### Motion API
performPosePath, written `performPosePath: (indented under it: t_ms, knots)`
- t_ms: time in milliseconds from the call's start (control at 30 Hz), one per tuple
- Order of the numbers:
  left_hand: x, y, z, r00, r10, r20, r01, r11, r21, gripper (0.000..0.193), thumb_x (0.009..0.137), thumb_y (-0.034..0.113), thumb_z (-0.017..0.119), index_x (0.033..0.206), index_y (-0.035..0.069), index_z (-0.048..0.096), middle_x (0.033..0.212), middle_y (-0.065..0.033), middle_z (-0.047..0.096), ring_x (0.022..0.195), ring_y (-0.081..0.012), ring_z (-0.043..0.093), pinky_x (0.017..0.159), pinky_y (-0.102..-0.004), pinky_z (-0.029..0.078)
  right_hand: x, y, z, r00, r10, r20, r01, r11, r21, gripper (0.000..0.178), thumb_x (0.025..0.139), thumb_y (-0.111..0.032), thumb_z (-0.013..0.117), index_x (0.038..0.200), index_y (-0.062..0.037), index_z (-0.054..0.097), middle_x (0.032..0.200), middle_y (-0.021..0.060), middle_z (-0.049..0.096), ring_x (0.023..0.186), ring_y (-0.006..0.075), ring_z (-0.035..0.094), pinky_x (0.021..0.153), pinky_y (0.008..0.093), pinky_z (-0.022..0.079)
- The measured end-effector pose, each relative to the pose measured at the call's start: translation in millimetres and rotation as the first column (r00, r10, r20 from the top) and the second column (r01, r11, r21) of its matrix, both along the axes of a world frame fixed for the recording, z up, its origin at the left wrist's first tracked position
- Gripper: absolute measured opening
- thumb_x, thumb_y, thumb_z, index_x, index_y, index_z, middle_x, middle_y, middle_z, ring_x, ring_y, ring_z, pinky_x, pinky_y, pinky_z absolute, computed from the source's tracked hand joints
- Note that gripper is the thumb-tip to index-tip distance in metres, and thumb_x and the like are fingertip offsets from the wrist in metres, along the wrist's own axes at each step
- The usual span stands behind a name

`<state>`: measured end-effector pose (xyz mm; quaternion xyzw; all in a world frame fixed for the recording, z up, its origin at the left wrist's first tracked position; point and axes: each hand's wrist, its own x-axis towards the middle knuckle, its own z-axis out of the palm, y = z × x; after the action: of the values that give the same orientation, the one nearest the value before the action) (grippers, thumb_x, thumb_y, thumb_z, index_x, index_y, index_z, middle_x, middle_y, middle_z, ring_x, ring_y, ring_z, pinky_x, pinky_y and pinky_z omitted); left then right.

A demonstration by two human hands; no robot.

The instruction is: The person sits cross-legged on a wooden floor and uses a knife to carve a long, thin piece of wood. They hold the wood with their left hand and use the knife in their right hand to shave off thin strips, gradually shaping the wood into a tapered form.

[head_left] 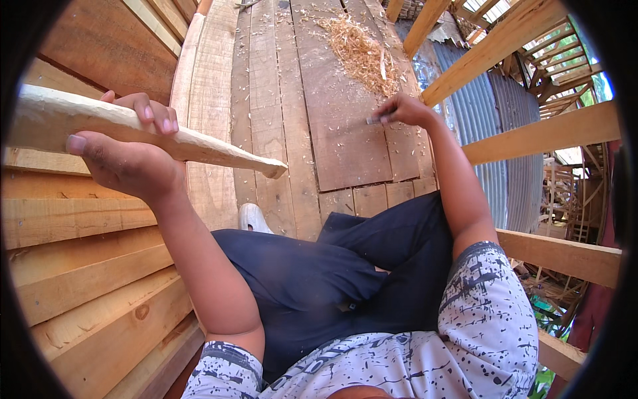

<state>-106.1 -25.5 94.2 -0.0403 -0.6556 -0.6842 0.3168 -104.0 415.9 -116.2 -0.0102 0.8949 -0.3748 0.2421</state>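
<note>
Timber (119, 126) in my left hand (138, 169), small dark object (375, 120) in my right hand (407, 110)

I am looking down past my lap. The timber is a long, pale piece of wood, held aslant at the left of the view. Its broad end reaches the left edge; the other end narrows to a slim neck and a slightly flared, blunt tip above the floorboards (266, 86). My left hand wraps it from below, the thumb along the near side and the fingers curled over the far side.

My right arm stretches forward, and the fingers of that hand pinch the small dark object, which is too blurred to identify. It is above a brown wooden panel (349, 156) set among the floorboards; whether it touches the panel, I cannot tell. Just beyond that hand lies a loose heap of curly, golden wood shavings (362, 56), with smaller flakes scattered around.

I wear dark trousers (299, 266) and a white shirt (485, 306) with black markings. One pale shoe (253, 218) shows beside my leg. To my left are overlapping wooden boards (80, 219); to my right, wooden rails (545, 131), with corrugated metal sheets (492, 126) beyond them.
</note>
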Motion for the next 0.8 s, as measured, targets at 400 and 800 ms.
performPosePath:
  t_ms: [400,800]
  knots:
    - [0,0,-1,1.000,-0.016,-0.009,0.016,1.000,-0.023,0.074,0.092,0.078,0.020,0.106,0.009,0.043,0.065,-0.0042,0.046,0.051,-0.0113,0.049,0.050,-0.0230,0.047,4,12,2,0.995,0.077,0.058,-0.077,0.997,0.003,0.030,0.080,-0.007,0.077,0.110,-0.0102,0.075,0.098,0.0037,0.075,0.086,0.0121,0.066,0.081,0.0297,0.052]
    - [1,3,0,0.999,-0.033,-0.005,0.033,0.999,0.032,0.073,0.091,0.078,0.023,0.106,0.009,0.042,0.066,-0.0041,0.045,0.051,-0.0112,0.048,0.049,-0.0234,0.045,0,-17,6,0.994,0.108,-0.002,-0.108,0.994,-0.005,0.032,0.079,-0.011,0.077,0.111,-0.0118,0.074,0.100,0.0071,0.075,0.093,0.0192,0.068,0.085,0.0334,0.051]
